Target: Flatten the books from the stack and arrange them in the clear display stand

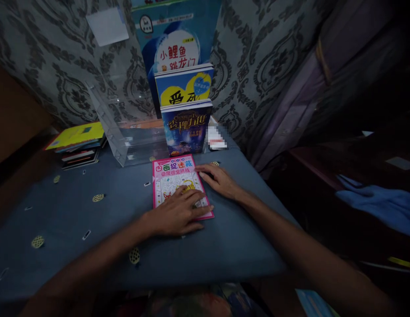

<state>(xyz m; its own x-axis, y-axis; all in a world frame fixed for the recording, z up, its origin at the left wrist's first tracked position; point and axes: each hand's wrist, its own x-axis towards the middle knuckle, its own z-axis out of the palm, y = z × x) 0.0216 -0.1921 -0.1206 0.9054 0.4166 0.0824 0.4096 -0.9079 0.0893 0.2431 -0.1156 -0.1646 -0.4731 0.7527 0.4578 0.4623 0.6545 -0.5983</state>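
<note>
A pink-bordered picture book point(173, 178) with coloured Chinese characters lies closed on the blue-grey tablecloth point(119, 233). My left hand point(180, 212) rests on its lower part, palm down with the fingers spread, covering some of the cover. At the book's upper right edge is my right hand point(219, 179), its fingers stretched out and the fingertips touching the border. Just behind the book, a dark blue book point(186, 132) stands upright in front of a blue and yellow book point(185, 83) and a tall teal one point(178, 31).
A clear acrylic rack point(120, 147) stands left of the upright books. Further left is a pile topped by a yellow book point(79, 137). Patterned cloth point(254, 57) hangs behind. Beyond the table's right edge lies a blue cloth point(381, 202).
</note>
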